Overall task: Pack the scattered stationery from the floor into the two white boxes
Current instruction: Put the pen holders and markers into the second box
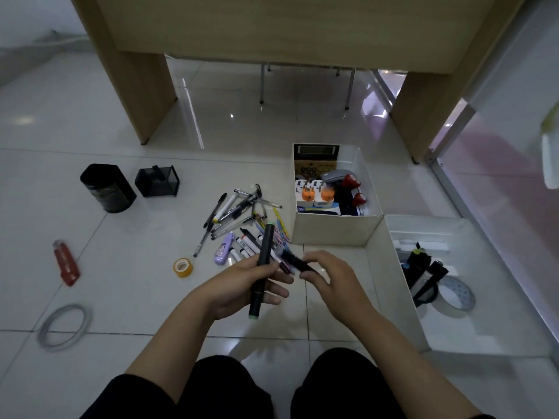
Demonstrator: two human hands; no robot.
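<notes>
My left hand (pixel 242 287) grips a black marker with green ends (pixel 262 261), held nearly upright. My right hand (pixel 328 276) pinches a second black marker (pixel 295 261), blurred, lying slantwise between the two hands. A pile of pens and markers (pixel 239 219) with a purple correction tape (pixel 222 252) lies on the floor just beyond my hands. The far white box (pixel 332 232) holds a calculator, plugs and red stamps. The near white box (pixel 390 285) on the right holds black markers and a tape roll.
On the tiled floor lie a yellow tape roll (pixel 183 267), a red cutter (pixel 66 264) and a grey cable coil (pixel 65 326). A black round cup (pixel 107 189) and a mesh holder (pixel 157 181) stand at the left. Desk legs (pixel 142 86) rise behind.
</notes>
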